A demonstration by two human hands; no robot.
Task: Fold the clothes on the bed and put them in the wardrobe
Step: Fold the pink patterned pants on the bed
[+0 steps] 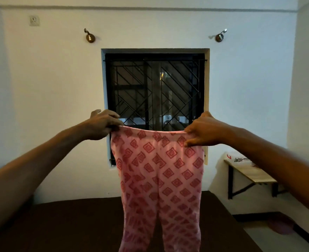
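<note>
Pink trousers with a red diamond print hang spread out in the air in front of me, above the dark brown bed. My left hand pinches the left end of the waistband. My right hand grips the right end, fingers curled over the fabric. Both arms are stretched forward at about chest height. The two legs hang straight down and run out of the bottom of the frame. No wardrobe is in view.
A barred dark window sits in the white wall straight ahead, with two wall hooks above it. A wall-mounted wooden shelf with a bag on it is at the right. A pink object lies on the floor beside the bed.
</note>
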